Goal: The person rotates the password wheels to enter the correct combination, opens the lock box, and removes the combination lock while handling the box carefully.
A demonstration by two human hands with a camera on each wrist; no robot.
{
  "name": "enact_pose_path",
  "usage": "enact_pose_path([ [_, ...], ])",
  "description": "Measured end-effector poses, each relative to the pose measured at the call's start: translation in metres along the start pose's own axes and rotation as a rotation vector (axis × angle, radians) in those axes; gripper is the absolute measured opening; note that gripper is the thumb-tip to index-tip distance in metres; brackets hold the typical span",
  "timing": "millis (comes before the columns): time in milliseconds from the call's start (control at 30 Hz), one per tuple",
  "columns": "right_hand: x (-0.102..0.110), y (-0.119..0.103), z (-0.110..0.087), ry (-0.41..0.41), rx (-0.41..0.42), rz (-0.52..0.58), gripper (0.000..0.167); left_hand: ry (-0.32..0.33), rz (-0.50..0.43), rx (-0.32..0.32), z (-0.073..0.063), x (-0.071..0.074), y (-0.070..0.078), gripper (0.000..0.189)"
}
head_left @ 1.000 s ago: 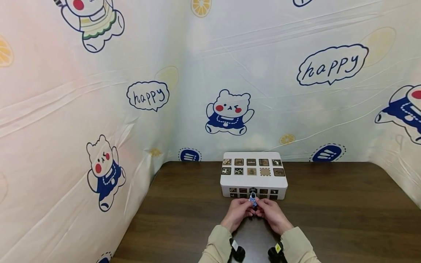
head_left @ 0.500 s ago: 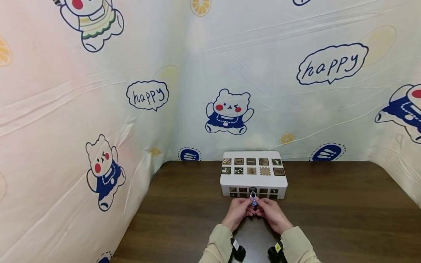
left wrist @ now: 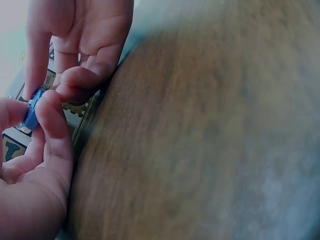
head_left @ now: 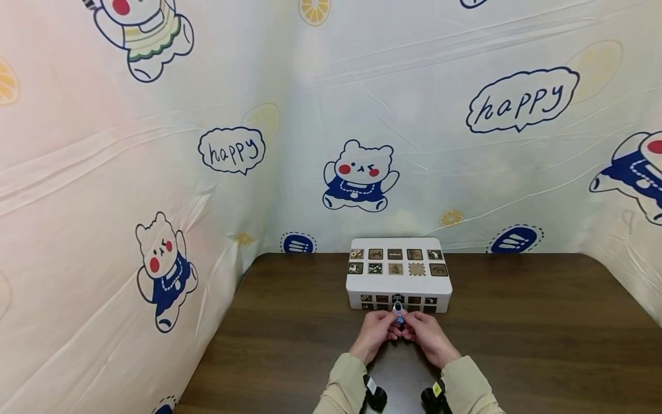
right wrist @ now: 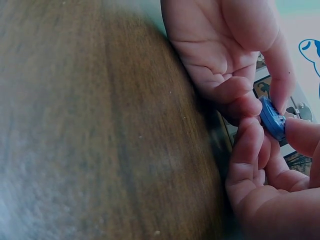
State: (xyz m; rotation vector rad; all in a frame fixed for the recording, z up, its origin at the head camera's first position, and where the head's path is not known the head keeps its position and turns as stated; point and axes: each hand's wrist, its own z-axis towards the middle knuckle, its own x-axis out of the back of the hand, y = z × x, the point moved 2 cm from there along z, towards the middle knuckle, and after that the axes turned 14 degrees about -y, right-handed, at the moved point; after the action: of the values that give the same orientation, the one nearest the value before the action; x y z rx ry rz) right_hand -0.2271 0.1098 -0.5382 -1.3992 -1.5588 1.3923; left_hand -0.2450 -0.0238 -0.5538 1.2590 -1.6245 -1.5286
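A small blue padlock [head_left: 399, 316] sits between both hands, just in front of the white box's clasp [head_left: 397, 299]. The left hand [head_left: 373, 334] pinches its left side with thumb and fingertips. From the other side the right hand [head_left: 427, 336] pinches it too, and the fingertips of both hands meet underneath. The right wrist view shows the padlock's blue rounded body [right wrist: 272, 119] edge-on, the thumbs pressed to its face. Its loop stands up toward the clasp in the head view. Behind the hands is the lidded white box [head_left: 408, 282], with brown square pictures on lid and front.
A dark wooden table [head_left: 289, 345] carries the box near its back edge. Pale cloth [head_left: 289, 190] printed with bears and "happy" bubbles hangs behind and at the sides. A black wrist camera [head_left: 376, 398] is strapped at the left sleeve, another [head_left: 433, 398] at the right.
The padlock has turned slightly between the fingers, its face looking paler in the head view than a second ago. Both hands have hardly shifted, and the box stays put.
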Motion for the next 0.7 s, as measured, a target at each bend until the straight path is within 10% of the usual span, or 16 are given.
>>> enact_pose_path([
  [700,-0.0011,-0.0024,-0.0021,-0.021,0.009,-0.006,0.026,0.0,0.015,-0.008,-0.001,-0.0001,0.0006,0.021],
])
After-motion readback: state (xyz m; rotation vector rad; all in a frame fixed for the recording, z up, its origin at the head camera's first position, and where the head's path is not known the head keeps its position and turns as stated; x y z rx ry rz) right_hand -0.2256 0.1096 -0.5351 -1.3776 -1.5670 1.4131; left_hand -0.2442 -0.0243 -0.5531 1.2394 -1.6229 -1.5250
